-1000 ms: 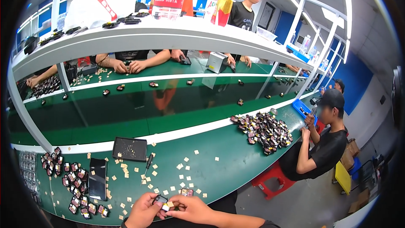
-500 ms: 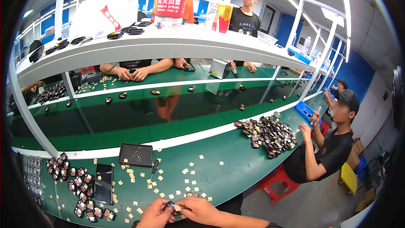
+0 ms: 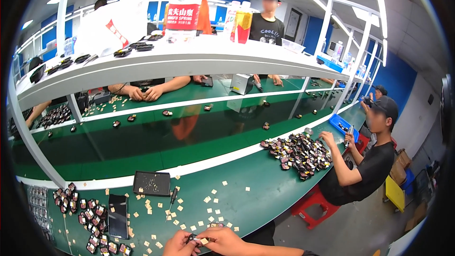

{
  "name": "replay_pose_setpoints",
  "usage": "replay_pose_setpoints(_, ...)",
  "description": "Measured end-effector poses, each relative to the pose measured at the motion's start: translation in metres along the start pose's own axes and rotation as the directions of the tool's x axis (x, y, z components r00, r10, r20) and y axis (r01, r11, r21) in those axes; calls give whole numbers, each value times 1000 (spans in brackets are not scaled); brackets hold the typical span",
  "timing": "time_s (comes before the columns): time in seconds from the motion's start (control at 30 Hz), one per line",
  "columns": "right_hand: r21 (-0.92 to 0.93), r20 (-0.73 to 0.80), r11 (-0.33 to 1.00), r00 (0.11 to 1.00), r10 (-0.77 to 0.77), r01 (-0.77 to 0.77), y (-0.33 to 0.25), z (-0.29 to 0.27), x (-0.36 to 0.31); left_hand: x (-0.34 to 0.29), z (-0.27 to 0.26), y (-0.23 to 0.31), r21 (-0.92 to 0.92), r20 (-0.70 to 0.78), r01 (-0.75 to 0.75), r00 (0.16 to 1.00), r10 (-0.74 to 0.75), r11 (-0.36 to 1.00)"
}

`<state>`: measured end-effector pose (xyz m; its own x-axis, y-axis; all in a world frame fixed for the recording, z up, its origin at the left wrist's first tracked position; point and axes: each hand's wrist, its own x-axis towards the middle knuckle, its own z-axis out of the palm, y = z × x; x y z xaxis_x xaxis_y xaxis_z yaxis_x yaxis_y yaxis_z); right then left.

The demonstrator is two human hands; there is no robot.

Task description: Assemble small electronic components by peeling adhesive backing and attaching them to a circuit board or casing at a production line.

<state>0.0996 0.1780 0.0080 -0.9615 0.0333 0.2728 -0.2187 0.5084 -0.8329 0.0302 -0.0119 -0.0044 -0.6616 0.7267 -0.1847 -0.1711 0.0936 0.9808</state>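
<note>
At the table's near edge, my left hand (image 3: 178,243) pinches a small black part (image 3: 192,238). My right hand (image 3: 223,242) meets it from the right, its fingers closed around a small beige square (image 3: 204,241) beside the black part. Just beyond the right hand lies another small dark unit with a pinkish face (image 3: 216,225), partly hidden by the fingers. Loose beige squares (image 3: 207,199) are scattered over the green tabletop ahead. A thin screwdriver (image 3: 174,195) lies beside a black tray (image 3: 151,183).
Left of my hands are a dark phone-like slab (image 3: 118,215), small black units (image 3: 92,215) and a clear blister tray (image 3: 38,206). A large heap of units (image 3: 298,154) sits to the right, near a seated co-worker (image 3: 365,147). A white shelf (image 3: 213,61) spans above.
My view has tilted slightly upward. Both hands stay together at the black part. A beige square now lies farther right on the table. The seated co-worker's hand has moved toward the heap.
</note>
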Motion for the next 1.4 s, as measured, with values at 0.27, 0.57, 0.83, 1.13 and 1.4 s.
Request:
replay_pose_setpoints(0.27,269,63,944,982,178,-189,-2,1,1,-1,0,1,-73,37,-59,997,61,996)
replay_pose_setpoints(0.57,589,134,693,896,423,-415,5,5,-2,-12,6,7,-30,70,-128,989,130,991)
replay_pose_setpoints(0.83,524,241,722,891,384,-453,-16,-7,6,-11,-1,1,160,113,-228,971,211,960)
replay_pose_setpoints(1.13,369,233,868,937,262,-334,23,11,0,-18,5,15,215,-53,-180,979,195,960)
replay_pose_setpoints(1.4,131,234,969,956,175,-210,4,11,-11,-30,-4,17,319,81,-170,985,152,932)
